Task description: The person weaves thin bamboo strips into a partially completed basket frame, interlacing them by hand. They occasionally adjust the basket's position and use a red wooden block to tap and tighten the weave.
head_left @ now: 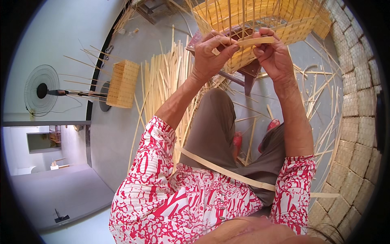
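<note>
Far left: a standing fan [40,90] lay at the frame edge, a small woven basket [122,83] with loose upright splints just beside it on the grey floor [113,134]. A heap of bamboo strips [162,77] was spread on the floor near the left forearm. Left hand [211,55] was raised, fingers closed tight on a flat bamboo strip [254,41]. The strip ran across to the right hand [273,55], whose fingers pinched its other end. Both hands pressed against the rim of the half-woven basket [280,20] at top centre. Right edge: stacked finished baskets [359,122].
</note>
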Demonstrator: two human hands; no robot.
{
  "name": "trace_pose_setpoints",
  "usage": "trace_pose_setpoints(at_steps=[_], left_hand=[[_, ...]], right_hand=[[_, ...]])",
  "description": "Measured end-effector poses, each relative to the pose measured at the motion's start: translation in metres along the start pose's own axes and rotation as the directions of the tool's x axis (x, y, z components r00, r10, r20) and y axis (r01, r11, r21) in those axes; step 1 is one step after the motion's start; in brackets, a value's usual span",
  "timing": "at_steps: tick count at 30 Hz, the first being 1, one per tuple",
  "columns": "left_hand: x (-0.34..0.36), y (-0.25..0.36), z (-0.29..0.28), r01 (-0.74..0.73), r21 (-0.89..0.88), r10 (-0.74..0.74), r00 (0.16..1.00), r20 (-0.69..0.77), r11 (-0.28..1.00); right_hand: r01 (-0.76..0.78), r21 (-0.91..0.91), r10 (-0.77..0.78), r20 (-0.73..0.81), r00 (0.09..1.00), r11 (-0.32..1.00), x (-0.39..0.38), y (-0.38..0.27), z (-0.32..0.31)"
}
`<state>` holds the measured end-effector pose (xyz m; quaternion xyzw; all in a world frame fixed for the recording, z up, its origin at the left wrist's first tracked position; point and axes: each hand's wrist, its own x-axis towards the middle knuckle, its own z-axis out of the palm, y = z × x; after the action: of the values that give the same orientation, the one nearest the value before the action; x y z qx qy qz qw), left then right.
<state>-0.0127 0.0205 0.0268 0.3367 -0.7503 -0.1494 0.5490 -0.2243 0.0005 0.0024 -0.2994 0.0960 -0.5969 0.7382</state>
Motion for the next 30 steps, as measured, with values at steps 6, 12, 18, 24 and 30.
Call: trace_pose_setpoints(at_steps=[6, 12, 18, 24, 30], left_hand=[[-0.002, 0.000, 0.002, 0.046, -0.113, -0.052, 0.997, -0.054, 0.993], [0.004, -0.010, 0.003, -0.102, -0.060, 0.098, 0.993, -0.065, 0.993], [0.008, -0.001, 0.004, -0.008, 0.022, 0.011, 0.989, -0.148, 1.000], [0.010, 0.000, 0.006, 0.062, 0.169, -0.047, 0.995, -0.090, 0.984], [0.006, -0.003, 0.004, 0.013, 0.088, -0.003, 0.994, -0.110, 0.996]], right_hand=[[0.067, -0.494, -0.032, 0.079, 0.996, 0.867, 0.000, -0.019, 0.049], [0.251, -0.641, -0.216, 0.134, 0.967, 0.725, -0.002, -0.013, 0.040], [0.149, -0.538, -0.260, -0.137, 0.956, 0.830, -0.015, -0.001, 0.051], [0.174, -0.705, -0.249, -0.003, 0.968, 0.687, -0.013, -0.009, 0.046], [0.164, -0.624, -0.202, 0.010, 0.979, 0.764, -0.008, -0.008, 0.041]])
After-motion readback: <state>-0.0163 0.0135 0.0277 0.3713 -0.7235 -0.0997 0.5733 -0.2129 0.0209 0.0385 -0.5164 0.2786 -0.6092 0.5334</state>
